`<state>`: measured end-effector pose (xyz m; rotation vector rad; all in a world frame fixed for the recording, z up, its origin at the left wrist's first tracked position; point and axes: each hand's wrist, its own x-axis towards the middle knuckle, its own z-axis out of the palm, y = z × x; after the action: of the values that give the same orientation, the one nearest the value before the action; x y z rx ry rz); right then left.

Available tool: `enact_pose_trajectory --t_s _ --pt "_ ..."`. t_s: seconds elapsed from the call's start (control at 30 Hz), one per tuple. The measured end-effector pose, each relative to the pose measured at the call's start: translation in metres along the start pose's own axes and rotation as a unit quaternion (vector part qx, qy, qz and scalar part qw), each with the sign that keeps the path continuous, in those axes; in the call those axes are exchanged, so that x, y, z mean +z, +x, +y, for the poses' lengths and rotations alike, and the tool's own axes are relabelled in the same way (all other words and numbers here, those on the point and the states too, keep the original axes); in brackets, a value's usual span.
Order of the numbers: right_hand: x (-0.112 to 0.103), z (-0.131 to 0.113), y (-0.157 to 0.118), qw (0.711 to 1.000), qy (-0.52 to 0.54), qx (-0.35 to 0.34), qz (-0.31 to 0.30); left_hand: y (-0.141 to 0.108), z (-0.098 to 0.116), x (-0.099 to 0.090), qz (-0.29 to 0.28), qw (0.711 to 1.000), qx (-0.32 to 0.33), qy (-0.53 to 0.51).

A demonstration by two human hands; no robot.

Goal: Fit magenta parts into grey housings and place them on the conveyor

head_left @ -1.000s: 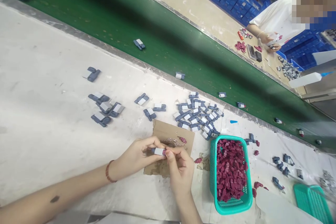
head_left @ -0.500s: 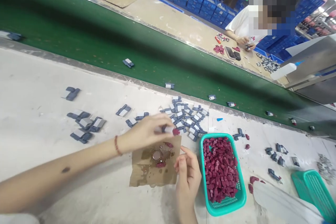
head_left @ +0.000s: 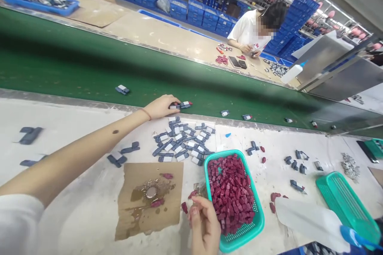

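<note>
A green conveyor belt (head_left: 60, 71) is running diagonally from the left edge towards the lower right, between a pale desk (head_left: 86, 215) in the foreground and a far bench (head_left: 185, 36), where a co-worker (head_left: 249, 28) is bending over small parts. Near the centre, the left hand (head_left: 161, 106) is reaching over the belt's near edge, its fingers curling closely around a blue-grey and white piece (head_left: 175, 106). A red-tipped piece (head_left: 184, 104) is lying just beside or against it; whether the hand is gripping either one, I cannot tell. At lower centre, the right hand (head_left: 206, 223) is hovering loosely curled, thumb and forefinger narrowly apart, beside a teal basket (head_left: 239, 243) of dark red parts (head_left: 230, 191); its fingertips are too unclear to show a hold.

Left of it, cardboard (head_left: 128, 215) is bearing a wet puddle (head_left: 137, 195). If that is glue, a sleeve or finger brushing it could be smearing the white faces. A fresh joint could be slipping if the two touching pieces are knocking together, and a low forearm could be scattering the cluster of blue-grey pieces (head_left: 179, 137) below the belt.
</note>
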<state>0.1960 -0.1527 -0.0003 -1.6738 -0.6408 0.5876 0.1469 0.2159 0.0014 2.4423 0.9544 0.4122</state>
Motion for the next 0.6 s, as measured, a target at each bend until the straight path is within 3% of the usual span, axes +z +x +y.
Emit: enact_pose_trajectory --t_s 0.1,0.17,0.3,0.43,0.6 --pt "-0.005 -0.007 0.001 1.000 -0.006 -0.006 -0.008 -0.019 -0.007 -0.018 -0.033 0.999 0.003 0.010" --pt "-0.011 -0.015 0.005 0.999 -0.022 -0.045 -0.009 -0.028 -0.006 -0.030 -0.070 0.997 -0.001 0.015" --pt "-0.037 -0.032 0.026 0.991 -0.091 -0.094 0.017 -0.027 0.013 -0.038 -0.150 0.986 0.020 0.070" --pt "-0.072 -0.032 0.056 0.961 -0.247 -0.119 0.032 0.008 0.059 -0.014 -0.085 0.979 0.090 0.163" --pt "-0.089 -0.017 0.074 0.887 -0.429 -0.168 -0.010 0.072 0.128 0.049 -0.066 0.979 0.152 0.120"
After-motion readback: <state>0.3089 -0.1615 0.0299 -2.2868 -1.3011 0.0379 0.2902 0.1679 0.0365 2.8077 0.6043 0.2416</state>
